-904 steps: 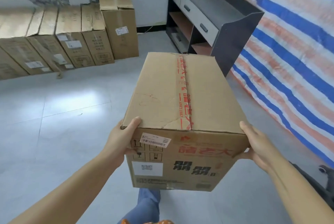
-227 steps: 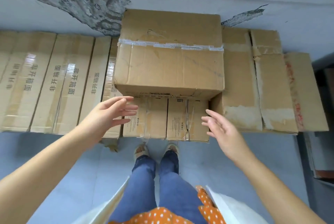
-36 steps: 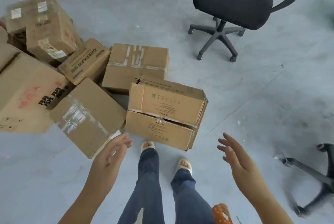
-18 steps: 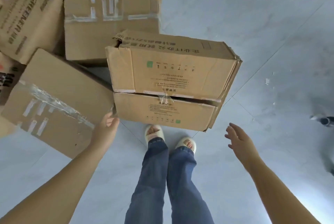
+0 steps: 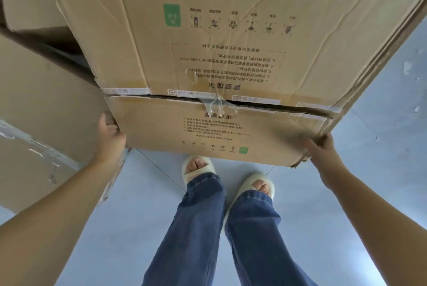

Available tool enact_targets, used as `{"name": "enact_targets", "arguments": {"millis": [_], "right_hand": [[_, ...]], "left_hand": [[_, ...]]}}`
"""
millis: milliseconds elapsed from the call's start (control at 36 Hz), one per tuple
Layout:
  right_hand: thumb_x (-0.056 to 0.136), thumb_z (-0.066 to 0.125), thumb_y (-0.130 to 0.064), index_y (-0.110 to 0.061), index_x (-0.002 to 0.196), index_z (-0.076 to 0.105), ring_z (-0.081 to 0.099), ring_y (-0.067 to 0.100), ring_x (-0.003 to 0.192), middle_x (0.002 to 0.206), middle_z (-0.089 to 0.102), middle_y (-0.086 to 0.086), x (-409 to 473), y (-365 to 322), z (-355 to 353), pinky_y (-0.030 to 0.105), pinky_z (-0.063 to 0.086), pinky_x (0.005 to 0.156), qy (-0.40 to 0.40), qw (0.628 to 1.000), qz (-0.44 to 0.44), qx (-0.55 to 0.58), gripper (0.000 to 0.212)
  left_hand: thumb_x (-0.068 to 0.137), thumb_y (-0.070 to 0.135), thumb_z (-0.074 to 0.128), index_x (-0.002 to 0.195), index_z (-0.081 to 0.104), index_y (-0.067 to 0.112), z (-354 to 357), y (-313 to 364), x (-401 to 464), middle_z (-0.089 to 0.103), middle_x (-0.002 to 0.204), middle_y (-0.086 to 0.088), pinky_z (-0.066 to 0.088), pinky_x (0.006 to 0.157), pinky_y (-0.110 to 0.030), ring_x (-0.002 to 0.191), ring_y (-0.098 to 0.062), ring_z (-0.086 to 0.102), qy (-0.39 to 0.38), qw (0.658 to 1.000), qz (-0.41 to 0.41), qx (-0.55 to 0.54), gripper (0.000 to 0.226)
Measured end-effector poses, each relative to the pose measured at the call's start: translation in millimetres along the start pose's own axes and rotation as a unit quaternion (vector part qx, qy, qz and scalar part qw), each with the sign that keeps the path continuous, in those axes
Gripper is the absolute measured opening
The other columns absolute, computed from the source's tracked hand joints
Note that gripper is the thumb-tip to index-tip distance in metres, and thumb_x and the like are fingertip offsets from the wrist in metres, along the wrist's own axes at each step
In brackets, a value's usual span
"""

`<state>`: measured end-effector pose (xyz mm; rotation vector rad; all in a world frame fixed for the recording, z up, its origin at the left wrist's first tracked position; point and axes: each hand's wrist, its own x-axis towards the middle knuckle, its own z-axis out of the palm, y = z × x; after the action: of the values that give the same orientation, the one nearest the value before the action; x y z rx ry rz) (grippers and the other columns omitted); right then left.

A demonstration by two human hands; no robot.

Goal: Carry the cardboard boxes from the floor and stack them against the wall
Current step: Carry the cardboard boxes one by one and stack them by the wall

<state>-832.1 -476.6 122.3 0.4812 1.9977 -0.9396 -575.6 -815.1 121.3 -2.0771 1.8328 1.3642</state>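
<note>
With the left hand and right hand gripping opposite corners of the box, its barely taped flaps could spring open when lifted.

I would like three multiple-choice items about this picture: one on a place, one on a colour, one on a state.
1. Where does the left hand hold the large brown cardboard box with green squares?
A. its near left corner
B. its top centre
C. its far edge

2. What colour are the trousers?
A. black
B. blue
C. white

3. The box's top flaps are
A. fully taped shut
B. parted by a dark gap
C. folded wide open

Answers: 1 A, fingers wrap that corner; 2 B, blue denim legs; 3 B, a gap runs along the seam.
</note>
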Motion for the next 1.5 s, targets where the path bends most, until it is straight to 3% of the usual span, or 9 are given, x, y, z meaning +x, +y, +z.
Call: {"name": "enact_targets", "arguments": {"millis": [167, 472, 667, 750, 806, 861, 972, 1111, 1500], "right_hand": [[0.097, 0.052, -0.022, -0.021, 0.120, 0.045, 0.052, 0.009, 0.096, 0.103, 0.053, -0.014, 0.4, -8.8, 0.8, 0.035, 0.036, 0.095, -0.019, 0.997, 0.001, 0.070, 0.025], [0.097, 0.053, -0.026, -0.012, 0.133, 0.048, 0.052, 0.021, 0.109, 0.115, 0.058, -0.001, -67.6, -80.0, -46.0, 0.045, 0.040, 0.100, 0.003, 0.999, -0.017, 0.044, 0.038], [0.096, 0.052, -0.020, -0.011, 0.125, 0.054, 0.062, 0.018, 0.102, 0.117, 0.065, 0.003, -124.9, -135.3, -84.3, 0.032, 0.050, 0.079, -0.072, 0.995, -0.009, 0.069, 0.030], [0.055, 0.086, -0.050, -0.020, 0.117, 0.060, 0.069, 0.016, 0.098, 0.111, 0.071, -0.002, -149.4, -152.5, -102.4, 0.024, 0.057, 0.065, -0.135, 0.988, 0.003, 0.071, 0.074], [0.037, 0.090, -0.056, -0.025, 0.116, 0.060, 0.069, 0.014, 0.099, 0.111, 0.071, -0.006, -168.9, -161.7, -113.9, 0.026, 0.058, 0.066, -0.156, 0.986, 0.007, 0.062, 0.090], [0.074, 0.071, -0.045, -0.026, 0.117, 0.059, 0.070, 0.013, 0.095, 0.111, 0.072, -0.006, -193.5, -177.7, -120.4, 0.030, 0.056, 0.069, -0.192, 0.979, 0.008, 0.062, 0.049], [0.097, 0.037, -0.028, -0.012, 0.103, 0.060, 0.065, 0.008, 0.056, 0.070, 0.071, -0.003, -247.8, -209.9, -130.2, 0.017, 0.048, 0.047, -0.183, 0.976, 0.010, 0.115, 0.029], [0.099, 0.044, -0.025, -0.007, 0.106, 0.061, 0.071, 0.015, 0.072, 0.086, 0.075, 0.005, -293.4, -250.6, -125.8, 0.022, 0.056, 0.056, -0.146, 0.987, -0.020, 0.060, 0.026], [0.098, 0.050, -0.032, -0.010, 0.102, 0.063, 0.065, 0.029, 0.082, 0.088, 0.070, 0.012, -395.9, -319.6, -118.8, 0.047, 0.049, 0.092, -0.183, 0.957, -0.146, -0.169, 0.026]], "left_hand": [[0.091, -0.002, 0.044, 0.112, 0.052, 0.017, 6.7, 1.8, 0.5, 0.055, 0.097, -0.006, 0.035, 0.061, -0.018, 0.076, -0.013, 0.048, -0.028, 0.999, 0.020, 0.017, 0.029], [0.087, -0.010, 0.041, 0.076, 0.042, 0.012, -51.0, 73.1, -48.3, 0.043, 0.072, -0.006, 0.028, 0.059, -0.028, 0.067, -0.019, 0.040, -0.053, 0.997, 0.005, -0.060, 0.025], [0.097, 0.011, 0.042, 0.114, 0.060, 0.015, -124.9, 144.8, -82.6, 0.064, 0.106, -0.003, 0.044, 0.078, -0.030, 0.096, -0.017, 0.058, -0.156, 0.969, -0.031, -0.191, 0.024], [0.099, 0.010, 0.037, 0.121, 0.056, 0.017, -157.4, 158.2, -94.1, 0.066, 0.110, 0.004, 0.046, 0.084, -0.031, 0.101, -0.011, 0.060, -0.213, 0.954, -0.043, -0.204, 0.030], [0.096, -0.003, 0.041, 0.125, 0.055, 0.011, -175.0, 167.2, -107.6, 0.067, 0.094, 0.030, 0.048, 0.079, -0.011, 0.088, 0.015, 0.059, -0.180, 0.947, -0.080, -0.253, 0.035], [0.085, -0.017, 0.049, 0.114, 0.064, 0.004, -196.7, 173.1, -120.8, 0.064, 0.091, 0.035, 0.040, 0.074, 0.003, 0.079, 0.027, 0.054, -0.177, 0.929, -0.121, -0.303, 0.038], [0.088, -0.012, 0.052, 0.089, 0.064, 0.018, -241.6, 193.8, -172.3, 0.068, 0.098, -0.007, 0.045, 0.080, -0.017, 0.073, 0.008, 0.064, -0.130, 0.941, -0.098, -0.297, 0.032], [0.100, 0.025, 0.040, 0.114, 0.060, 0.017, -279.9, 214.1, -219.3, 0.069, 0.106, 0.005, 0.039, 0.093, -0.030, 0.098, -0.010, 0.060, -0.139, 0.939, -0.093, -0.299, 0.025], [0.099, 0.028, 0.048, 0.142, 0.042, 0.007, -354.6, 147.8, -387.0, 0.050, 0.138, -0.005, 0.037, 0.097, -0.035, 0.119, -0.020, 0.048, 0.071, 0.919, -0.121, -0.368, 0.048]]}}
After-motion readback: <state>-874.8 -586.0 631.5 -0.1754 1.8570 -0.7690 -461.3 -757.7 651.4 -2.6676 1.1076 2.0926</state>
